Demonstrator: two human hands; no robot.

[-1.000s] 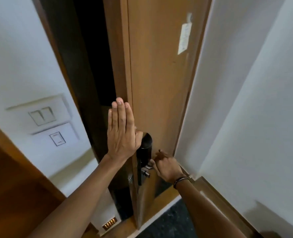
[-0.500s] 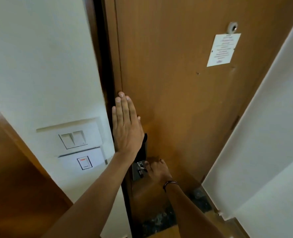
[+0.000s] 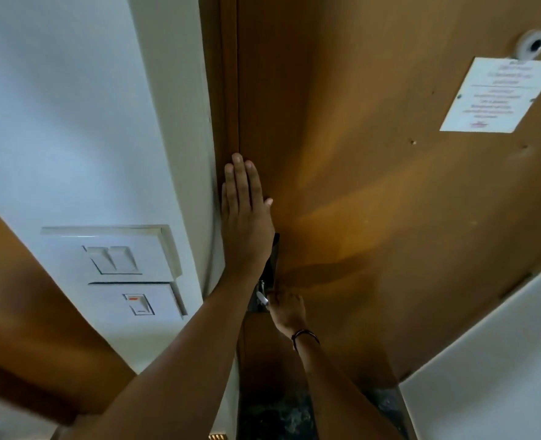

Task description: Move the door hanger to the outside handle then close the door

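Head view looks up along a brown wooden door (image 3: 374, 185), which sits flush against its brown wooden frame (image 3: 221, 90) with no gap showing. One flat left hand (image 3: 247, 223) presses on the door edge, fingers straight and held together, thumb slightly out. Lower down, the right hand (image 3: 286, 309) is curled around the silver metal lever handle (image 3: 262, 298) on a dark lock plate (image 3: 272, 265). No door hanger is visible; presumably it hangs on the outside handle, hidden by the door. Closing looks nearly finished. Risk: if the lever is released before the latch seats, the door may spring back; left fingertips (image 3: 236, 163) near the frame seam could be pinched.
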